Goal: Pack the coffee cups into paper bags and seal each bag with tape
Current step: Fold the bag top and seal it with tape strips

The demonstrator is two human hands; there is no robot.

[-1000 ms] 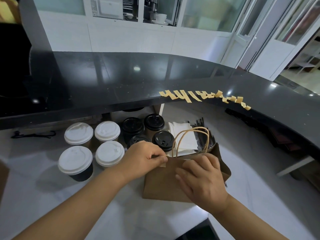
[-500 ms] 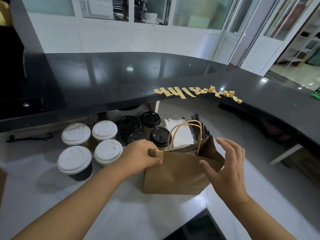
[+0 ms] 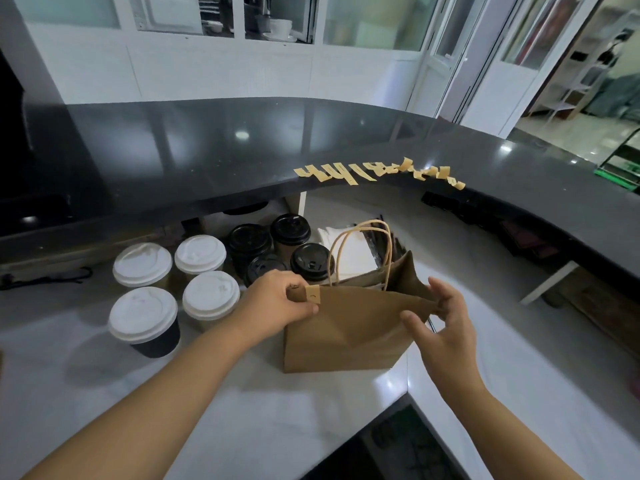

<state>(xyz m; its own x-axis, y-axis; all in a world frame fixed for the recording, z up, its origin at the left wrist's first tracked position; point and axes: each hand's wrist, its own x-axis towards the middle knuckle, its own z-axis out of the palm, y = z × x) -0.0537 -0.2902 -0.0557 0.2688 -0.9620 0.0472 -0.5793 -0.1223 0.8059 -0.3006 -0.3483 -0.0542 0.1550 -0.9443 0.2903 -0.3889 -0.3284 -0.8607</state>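
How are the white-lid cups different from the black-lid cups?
The white-lid cups have white lids and look wider; the black-lid cups have black lids and look narrower. The white-lid cups stand farther left, in the open; the black-lid cups sit farther back, near the dark counter, right beside the paper bag. Both groups are four upright, lidded cups, still outside the bag.

Matt brown paper bag; glossy black stone counter; smooth white worktop; plastic-looking lids.

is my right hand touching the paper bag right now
Touching. In the head view the right hand has its fingertips on the right end of the paper bag mouth, with no gap showing between them.
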